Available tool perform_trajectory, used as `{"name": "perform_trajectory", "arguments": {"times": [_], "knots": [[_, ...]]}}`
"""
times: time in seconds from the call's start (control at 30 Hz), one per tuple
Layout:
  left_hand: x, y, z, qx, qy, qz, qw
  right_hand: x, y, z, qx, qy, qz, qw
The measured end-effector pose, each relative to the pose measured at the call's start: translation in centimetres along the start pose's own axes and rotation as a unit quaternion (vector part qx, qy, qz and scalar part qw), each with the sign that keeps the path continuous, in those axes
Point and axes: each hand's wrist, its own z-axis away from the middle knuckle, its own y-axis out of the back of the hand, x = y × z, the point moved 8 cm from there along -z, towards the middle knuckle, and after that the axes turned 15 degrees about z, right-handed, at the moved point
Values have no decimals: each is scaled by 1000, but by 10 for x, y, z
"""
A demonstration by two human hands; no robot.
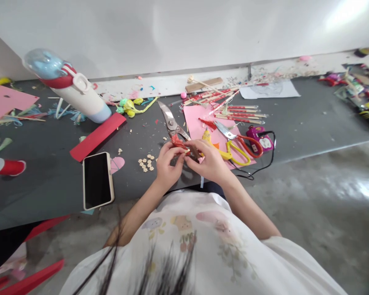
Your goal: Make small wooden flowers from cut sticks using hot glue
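In front of my body, my left hand [169,164] and my right hand [208,159] meet at the fingertips, both closed in a pinch. Between them is a small pale piece [187,151], too small to make out fully. Just beyond lie metal pruning shears [171,123] with red wrapping near the handles, partly hidden by my fingers. Left of my left hand is a loose cluster of small pale flower-shaped pieces [146,163]. A yellow glue gun [206,134] lies behind my right hand. Scissors with orange handles [249,143] rest on pink paper [193,116] beside it.
A phone [97,180], a red strip [98,137], a bottle [80,96] and a red thread spool [14,166] stand or lie leftward. Thin red-wrapped sticks [242,114] and a purple device [260,139] with a black cord are to the right. The table's edge runs near my body.
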Motion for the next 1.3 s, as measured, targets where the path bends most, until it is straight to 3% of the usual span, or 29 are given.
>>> {"name": "perform_trajectory", "arguments": {"times": [0.27, 0.5, 0.83, 0.93, 1.1, 1.3], "knots": [[-14, 2, 0, 11, 69, 75, 995, 9, -11, 1, -30, 12, 19, 999], [-19, -6, 1, -57, 111, 113, 986, 20, -12, 3, -27, -31, 9, 999], [-26, -9, 1, -126, 165, 135, 969, 46, -22, 13, -87, -102, -143, 981], [-25, -7, -3, -111, 184, 140, 966, 50, -24, 15, -85, -105, -161, 978], [-25, -5, -9, -54, 237, 232, 942, 47, -21, 17, -80, -93, -114, 986], [-18, -5, -10, -74, 196, 197, 958, 43, -21, 17, -99, -65, -72, 990]]}}
